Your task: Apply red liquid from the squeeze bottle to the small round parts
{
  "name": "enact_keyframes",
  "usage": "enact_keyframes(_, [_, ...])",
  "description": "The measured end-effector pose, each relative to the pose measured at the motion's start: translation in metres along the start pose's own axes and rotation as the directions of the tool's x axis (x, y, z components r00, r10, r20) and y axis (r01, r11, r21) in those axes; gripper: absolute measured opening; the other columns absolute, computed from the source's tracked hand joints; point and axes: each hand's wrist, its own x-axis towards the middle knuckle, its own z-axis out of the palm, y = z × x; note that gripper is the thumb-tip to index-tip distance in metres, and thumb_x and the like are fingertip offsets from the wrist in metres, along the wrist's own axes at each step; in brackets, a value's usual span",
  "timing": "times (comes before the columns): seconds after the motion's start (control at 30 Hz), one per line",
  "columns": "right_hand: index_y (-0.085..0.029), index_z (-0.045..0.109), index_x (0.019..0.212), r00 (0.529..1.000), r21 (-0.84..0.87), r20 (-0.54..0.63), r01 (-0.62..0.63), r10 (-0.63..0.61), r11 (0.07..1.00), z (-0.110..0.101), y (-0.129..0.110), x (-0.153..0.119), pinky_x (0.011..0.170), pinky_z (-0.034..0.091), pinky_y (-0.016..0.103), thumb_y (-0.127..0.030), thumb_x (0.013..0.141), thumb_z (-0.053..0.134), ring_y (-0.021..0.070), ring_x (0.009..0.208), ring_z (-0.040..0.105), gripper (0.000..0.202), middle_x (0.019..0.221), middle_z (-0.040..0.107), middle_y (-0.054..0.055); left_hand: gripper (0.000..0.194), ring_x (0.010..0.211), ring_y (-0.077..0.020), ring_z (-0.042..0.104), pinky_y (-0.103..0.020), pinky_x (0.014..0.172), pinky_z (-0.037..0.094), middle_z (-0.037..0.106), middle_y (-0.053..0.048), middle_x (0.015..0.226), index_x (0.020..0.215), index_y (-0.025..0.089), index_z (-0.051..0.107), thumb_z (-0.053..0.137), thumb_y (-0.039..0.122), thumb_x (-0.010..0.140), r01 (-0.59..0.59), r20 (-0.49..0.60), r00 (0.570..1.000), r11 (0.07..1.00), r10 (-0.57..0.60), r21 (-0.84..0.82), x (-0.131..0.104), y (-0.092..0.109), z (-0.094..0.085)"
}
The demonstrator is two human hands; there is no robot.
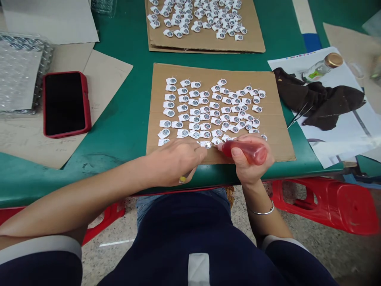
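Observation:
My right hand (253, 169) is wrapped round a small squeeze bottle (248, 151) of red liquid. The bottle is tipped over, its nozzle pointing left at the small white tabbed pieces in the front row. Beside it my left hand (178, 161) is closed, palm down, over the front edge of the cardboard sheet (276, 139). A yellow bit shows under its curled fingers; what they hold is hidden. A white piece with a round dark print (206, 144) lies at the left fingertips. Rows of such pieces (195, 112) cover much of the cardboard, some partly behind my hands.
Behind is a second cardboard (208, 45) with many similar pieces. A phone in a red case (66, 104) and bubble wrap (20, 75) lie left. At right are a dark cloth (327, 103), tweezers (297, 115) and a glass jar (321, 68) on paper. Red stools (354, 206) stand below.

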Motion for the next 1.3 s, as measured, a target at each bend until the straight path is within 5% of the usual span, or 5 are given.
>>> enact_keyframes(1.0, [-0.019, 0.058, 0.082, 0.999, 0.049, 0.017, -0.046, 0.046, 0.998, -0.0019, 0.0002, 0.0008, 0.063, 0.047, 0.033, -0.028, 0.063, 0.068, 0.0139, 0.069, 0.057, 0.024, 0.073, 0.058, 0.000, 0.008, 0.062, -0.0148, 0.053, -0.026, 0.061, 0.043, 0.054, -0.003, 0.065, 0.073, 0.015, 0.051, 0.046, 0.008, 0.073, -0.004, -0.105, 0.994, 0.993, -0.009, -0.121, 0.0018, -0.0046, 0.0025])
enact_keyframes(1.3, [-0.019, 0.057, 0.082, 0.996, 0.198, -0.065, -0.055, 0.069, 0.979, -0.0019, -0.0008, 0.0003, 0.059, 0.047, 0.031, -0.032, 0.064, 0.066, 0.0137, 0.067, 0.057, 0.024, 0.073, 0.057, 0.000, 0.012, 0.064, -0.0156, 0.056, -0.027, 0.061, 0.044, 0.058, -0.004, 0.068, 0.082, 0.014, 0.056, 0.045, 0.012, 0.078, 0.009, -0.105, 0.994, 0.978, -0.031, -0.207, 0.0019, -0.0046, -0.0032])
